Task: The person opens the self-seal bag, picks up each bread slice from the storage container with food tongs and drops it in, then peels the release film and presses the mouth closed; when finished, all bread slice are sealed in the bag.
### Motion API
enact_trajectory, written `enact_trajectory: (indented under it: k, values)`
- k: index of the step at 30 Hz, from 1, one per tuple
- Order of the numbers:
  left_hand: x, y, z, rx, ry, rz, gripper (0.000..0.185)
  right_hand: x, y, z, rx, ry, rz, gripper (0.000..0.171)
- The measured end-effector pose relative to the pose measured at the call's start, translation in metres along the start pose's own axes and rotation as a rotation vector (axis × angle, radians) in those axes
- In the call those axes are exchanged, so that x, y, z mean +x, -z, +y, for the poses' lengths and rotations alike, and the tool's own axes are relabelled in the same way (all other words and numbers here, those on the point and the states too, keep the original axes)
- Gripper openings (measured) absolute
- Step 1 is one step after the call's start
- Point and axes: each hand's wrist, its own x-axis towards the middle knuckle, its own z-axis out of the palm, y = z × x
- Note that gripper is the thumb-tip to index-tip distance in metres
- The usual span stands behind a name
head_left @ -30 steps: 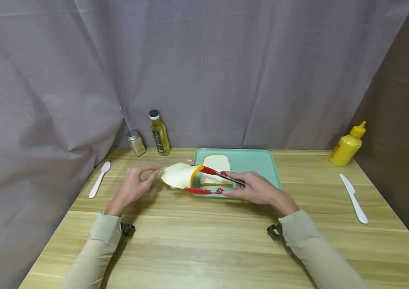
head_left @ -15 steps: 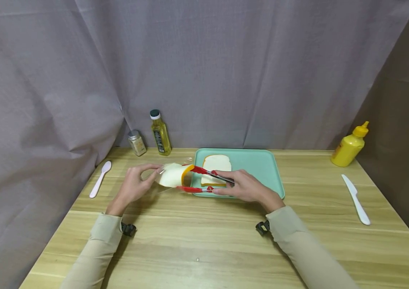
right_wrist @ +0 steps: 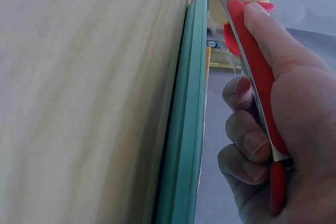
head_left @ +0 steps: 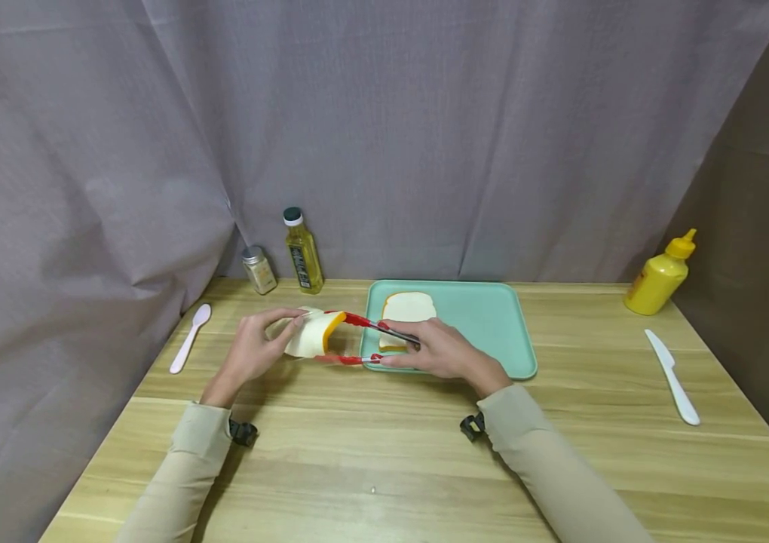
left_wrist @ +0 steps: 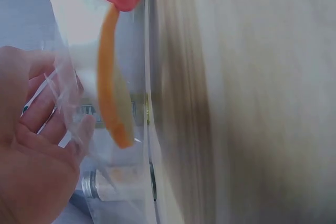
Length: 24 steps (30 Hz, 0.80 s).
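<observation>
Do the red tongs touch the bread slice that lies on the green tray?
Apart. In the head view the red tongs grip a different slice, held left of the green tray; the bread slice lies behind them, clear of the tips.

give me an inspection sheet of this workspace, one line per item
surface: wooden table, light grain, bare at the front.
job's things: bread slice with an orange crust, held off the table in red tongs, inside a clear plastic bag; a second slice lies on the green tray.
clutter: white spoon, spice jar, oil bottle, yellow squeeze bottle, white knife.
grippers: left hand holds the bag; right hand grips the tongs.
cables: nothing seen.
surroundings: grey curtain behind and to the left.
</observation>
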Motion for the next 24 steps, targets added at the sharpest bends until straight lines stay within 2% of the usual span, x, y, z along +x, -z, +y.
enact_trajectory:
  k: [5,15,19,24]
  values:
    - [0.001,0.0,-0.001,-0.024,-0.011,0.012,0.021,0.005,-0.003,-0.003,-0.026,0.005,0.005,0.074]
    - [-0.001,-0.002,0.002,-0.105,0.029,-0.003,0.021,0.015,-0.015,-0.014,-0.005,0.006,0.022,0.071]
    - [-0.001,-0.003,0.002,-0.141,0.033,0.007,0.02,0.019,-0.017,-0.018,-0.01,-0.005,0.013,0.075]
    - [0.0,-0.003,0.002,-0.103,0.038,0.013,0.021,0.02,-0.018,-0.021,-0.037,-0.04,-0.002,0.084]
